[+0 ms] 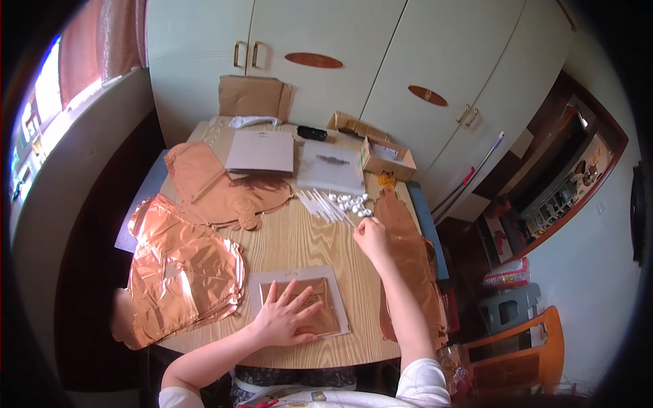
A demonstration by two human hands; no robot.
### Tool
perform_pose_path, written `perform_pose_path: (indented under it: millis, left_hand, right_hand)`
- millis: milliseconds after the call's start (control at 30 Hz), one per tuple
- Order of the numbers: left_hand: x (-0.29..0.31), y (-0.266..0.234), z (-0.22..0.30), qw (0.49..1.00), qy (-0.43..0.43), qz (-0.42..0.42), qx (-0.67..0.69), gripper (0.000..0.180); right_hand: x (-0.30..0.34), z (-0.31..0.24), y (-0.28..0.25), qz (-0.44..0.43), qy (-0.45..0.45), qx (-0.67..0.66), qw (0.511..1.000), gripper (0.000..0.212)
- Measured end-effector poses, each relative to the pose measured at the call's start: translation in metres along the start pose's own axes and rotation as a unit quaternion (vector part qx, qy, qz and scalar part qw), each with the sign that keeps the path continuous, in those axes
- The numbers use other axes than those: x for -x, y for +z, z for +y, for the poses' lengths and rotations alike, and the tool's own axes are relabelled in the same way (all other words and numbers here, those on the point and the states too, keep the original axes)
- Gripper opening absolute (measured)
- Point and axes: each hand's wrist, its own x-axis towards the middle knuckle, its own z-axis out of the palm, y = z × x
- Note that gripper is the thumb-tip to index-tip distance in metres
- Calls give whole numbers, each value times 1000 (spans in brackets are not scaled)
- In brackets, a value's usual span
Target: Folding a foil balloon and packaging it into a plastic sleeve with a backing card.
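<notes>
1. Head view: I see my left hand (286, 314) lying flat, fingers spread wide, pressed on a folded copper foil piece (300, 306) that sits on a pale card sheet (299, 309) near the front edge of the wooden table (299, 238). It grips nothing; the palm just rests on the foil.
2. My right hand (371, 236) is stretched out further up the table, fingers curled together at the near end of a bundle of thin white sticks (323, 204). I cannot tell whether it has actually pinched one of them.
3. Just beside the sticks lies a small heap of white round pieces (352, 202).
4. To my left, a stack of crinkled copper foil balloons (180, 275) hangs over the table edge; more flat copper foil shapes (224, 187) lie behind it.
5. Along the right edge of the table, beside my right forearm, another long copper foil piece (411, 268) droops over the side.
6. At the far end I see a grey card folder (260, 151), a clear plastic bag (331, 166) and an open cardboard box (388, 158).
7. White cupboard doors (326, 41) stand behind the table, and an orange wooden chair (524, 350) is off to the right.
</notes>
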Motion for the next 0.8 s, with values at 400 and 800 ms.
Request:
perform_pose_path:
  millis: [400,800]
  left_hand:
    - [2,-1,0,1000,-3,-14,0,82]
    - [2,-4,1,1000,-10,-27,1,80]
  right_hand:
    - [260,-67,-127,-259,-35,-94,961,12]
    - [261,-71,-92,-170,-23,-28,985,18]
